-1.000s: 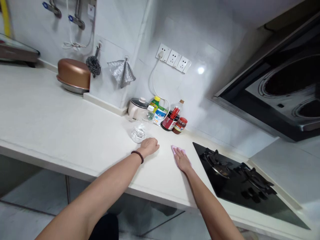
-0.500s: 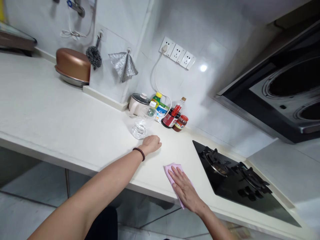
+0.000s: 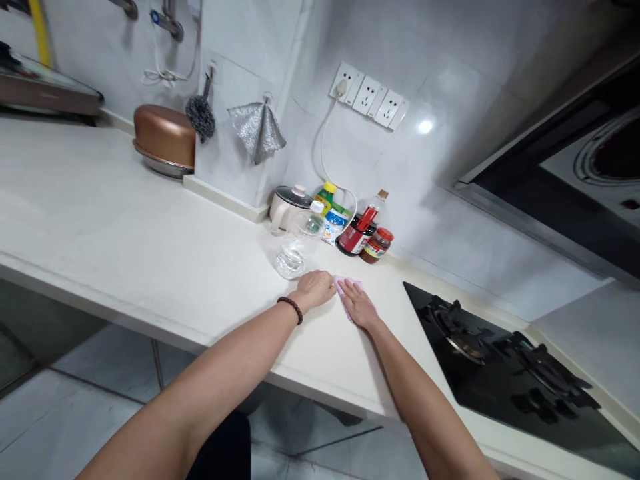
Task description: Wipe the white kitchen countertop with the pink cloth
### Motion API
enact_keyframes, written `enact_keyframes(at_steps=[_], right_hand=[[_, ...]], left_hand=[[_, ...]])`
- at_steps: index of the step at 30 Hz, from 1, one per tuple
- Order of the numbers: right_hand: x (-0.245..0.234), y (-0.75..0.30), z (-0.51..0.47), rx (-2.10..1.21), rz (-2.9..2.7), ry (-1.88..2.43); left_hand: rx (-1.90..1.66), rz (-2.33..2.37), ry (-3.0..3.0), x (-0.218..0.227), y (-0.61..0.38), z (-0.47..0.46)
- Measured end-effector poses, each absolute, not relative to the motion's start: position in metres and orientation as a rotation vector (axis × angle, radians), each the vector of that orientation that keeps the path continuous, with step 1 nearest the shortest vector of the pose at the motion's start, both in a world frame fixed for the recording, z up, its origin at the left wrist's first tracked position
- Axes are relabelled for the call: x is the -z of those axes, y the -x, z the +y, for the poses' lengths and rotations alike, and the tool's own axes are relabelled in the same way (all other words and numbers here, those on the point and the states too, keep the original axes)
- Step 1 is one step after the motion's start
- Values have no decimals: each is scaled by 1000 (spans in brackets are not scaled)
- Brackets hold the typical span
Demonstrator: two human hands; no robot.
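My right hand [image 3: 358, 303] lies flat with its fingers stretched out on a pink cloth [image 3: 342, 285], pressing it against the white countertop [image 3: 235, 273]. Much of the cloth is hidden under the palm. Just to its left, my left hand [image 3: 316, 288] rests on the counter as a closed fist, a dark bead bracelet on the wrist. No object shows in that fist. Directly behind the left hand stands a clear plastic bottle [image 3: 291, 261] with a white cap and some clear liquid in the bottom.
Against the wall stand a cream electric pot [image 3: 281, 215], a yellow-capped bottle [image 3: 326, 196], a blue-white packet [image 3: 334, 224], a dark red-labelled jar [image 3: 353, 239] and a red-lidded jar [image 3: 377, 247]. A black gas hob [image 3: 480, 380] lies right, under a range hood. A copper-coloured pot [image 3: 164, 133] sits left.
My right hand has slid the pink cloth away from the counter's front edge, towards the wall and beside my left fist. The left fist keeps its place by the bottle. The view has shifted slightly.
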State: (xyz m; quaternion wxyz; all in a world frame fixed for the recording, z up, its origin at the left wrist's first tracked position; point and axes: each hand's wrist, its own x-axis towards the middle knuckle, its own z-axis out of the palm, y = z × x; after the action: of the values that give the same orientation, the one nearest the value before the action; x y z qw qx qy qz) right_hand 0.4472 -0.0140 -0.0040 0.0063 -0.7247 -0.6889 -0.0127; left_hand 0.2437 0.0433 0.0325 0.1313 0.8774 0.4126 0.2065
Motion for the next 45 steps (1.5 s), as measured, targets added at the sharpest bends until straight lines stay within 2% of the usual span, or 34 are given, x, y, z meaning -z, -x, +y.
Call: enact_keyframes(at_steps=[8,13,18,25,36,45], right_hand=[[-4,-425,7,49,-2033,2413],[2,-399,-48,32,-2237,2170],[-3,-377,-125,-123,-2400,1932],[-12,-380,-180,-265,-2433,1876],[4,-400,-80,-54,-2386,1920],[2,-417,23,25,-2178,2259]], left_hand=[[-602,1255,-2551,-31,-239,47],[-585,1273,-2527,-32,-237,48],[-570,1289,-2515,-32,-235,49],[-574,1249,-2529,-32,-236,48],[-585,1253,-2514,-32,-240,49],[-612,1234,-2514,-32,-240,48]])
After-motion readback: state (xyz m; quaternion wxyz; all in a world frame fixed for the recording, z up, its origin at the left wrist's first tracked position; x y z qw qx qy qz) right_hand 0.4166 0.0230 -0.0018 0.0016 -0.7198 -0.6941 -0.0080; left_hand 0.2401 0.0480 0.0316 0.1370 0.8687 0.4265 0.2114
